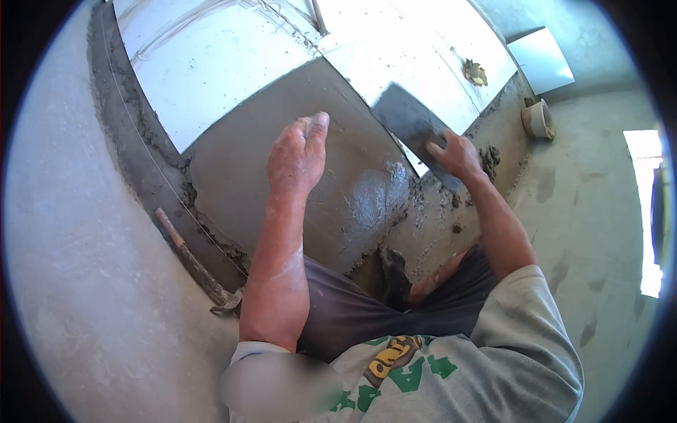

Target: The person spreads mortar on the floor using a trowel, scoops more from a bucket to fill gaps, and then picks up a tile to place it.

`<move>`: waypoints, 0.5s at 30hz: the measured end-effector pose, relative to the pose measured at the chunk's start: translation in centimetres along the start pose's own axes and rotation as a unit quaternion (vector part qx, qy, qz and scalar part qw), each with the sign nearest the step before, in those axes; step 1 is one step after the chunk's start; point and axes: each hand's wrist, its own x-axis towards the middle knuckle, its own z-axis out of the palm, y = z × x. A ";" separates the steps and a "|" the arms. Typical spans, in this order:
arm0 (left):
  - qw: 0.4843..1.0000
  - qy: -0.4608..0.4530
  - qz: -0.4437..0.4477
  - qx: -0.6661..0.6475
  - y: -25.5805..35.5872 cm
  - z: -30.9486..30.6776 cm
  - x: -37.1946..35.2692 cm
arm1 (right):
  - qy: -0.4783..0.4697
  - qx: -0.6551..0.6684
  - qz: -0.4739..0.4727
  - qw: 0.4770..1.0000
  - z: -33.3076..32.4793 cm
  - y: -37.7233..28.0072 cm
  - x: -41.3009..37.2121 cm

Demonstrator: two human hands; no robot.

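My right hand [458,155] grips a rectangular plastering trowel [402,109], its dark blade tilted over the corner of a white tile [437,49]. Below the blade the grey wet mortar [282,99] spreads, with a shiny wet patch near its middle. My left hand [297,151] is raised above the mortar, fingers curled in and thumb sticking up. Whether anything sits inside those fingers is hidden from view.
A hammer [201,271] with a worn handle lies at the left beside a taut string [162,169]. Another white tile [218,63] borders the mortar. A small bucket [538,120] and a loose tile [541,60] are by the right wall.
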 end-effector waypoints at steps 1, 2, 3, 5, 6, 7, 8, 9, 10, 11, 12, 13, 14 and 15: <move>1.000 0.004 0.002 0.000 0.2 0.0 0.0 | -0.017 -0.032 0.000 0.999 -0.1 1.5 -0.3; 1.000 -0.022 -0.013 0.012 0.4 0.1 -0.1 | -0.035 -0.065 0.001 0.997 -0.1 3.1 -0.7; 0.998 -0.049 -0.029 0.023 0.5 0.2 -0.1 | -0.047 -0.077 0.016 0.996 -0.3 4.4 -1.3; 0.997 -0.066 -0.024 0.033 0.3 0.7 0.0 | -0.056 -0.088 0.033 0.994 -0.5 6.8 -2.5; 0.995 -0.084 -0.020 0.041 0.2 1.0 0.0 | -0.055 -0.083 0.058 0.993 -0.4 8.1 -3.0; 0.996 -0.084 -0.017 0.041 0.2 1.1 0.1 | -0.054 -0.077 0.084 0.992 -0.1 9.3 -3.5; 0.995 -0.090 -0.013 0.047 0.1 1.2 0.2 | -0.050 -0.077 0.085 0.992 0.3 10.6 -3.8; 0.994 -0.095 -0.009 0.052 0.2 1.3 0.2 | -0.056 -0.067 0.083 0.993 0.8 11.7 -4.0; 0.995 -0.090 -0.005 0.050 0.3 1.4 0.4 | -0.060 -0.058 0.080 0.993 0.7 12.0 -4.1; 0.993 -0.101 -0.012 0.054 0.4 1.4 0.4 | -0.040 -0.049 0.061 0.996 0.8 12.0 -4.1; 0.992 -0.112 -0.021 0.059 0.4 1.5 0.4 | -0.035 -0.048 0.058 0.997 0.2 11.3 -3.6; 0.992 -0.106 -0.019 0.059 0.1 1.7 0.4 | -0.031 -0.026 0.021 0.999 -0.7 10.3 -3.0; 0.993 -0.099 -0.010 0.060 -0.3 2.0 0.3 | -0.029 -0.004 -0.017 0.999 -1.6 9.2 -2.3; 0.994 -0.093 -0.001 0.061 -0.3 2.1 0.3 | -0.026 -0.004 -0.023 0.999 -2.4 8.1 -1.4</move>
